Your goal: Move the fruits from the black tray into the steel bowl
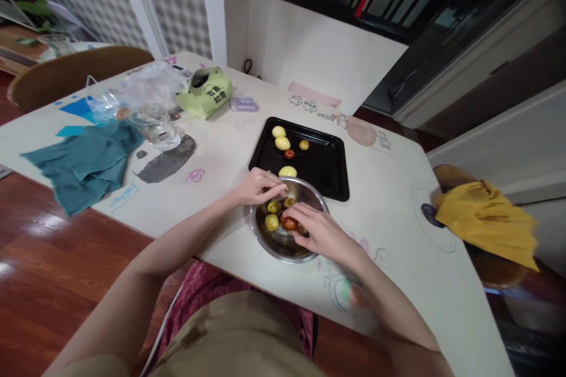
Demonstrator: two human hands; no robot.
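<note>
In the bowl, our right hand pinches the red fruit, seemingly to steady it. Our left hand bends overhead; whether it pinches anything, we cannot tell. The tray lies just beyond, presumably for easy reach.

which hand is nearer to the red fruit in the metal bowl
Right. The right hand reaches into the metal bowl and touches the red fruit; the left hand is farther off, at the bowl's far-left rim.

The person wears a plain khaki top with a short sleeve. Mottled dark-red legwear shows beyond it. Left forearm and right forearm are bare.
</note>
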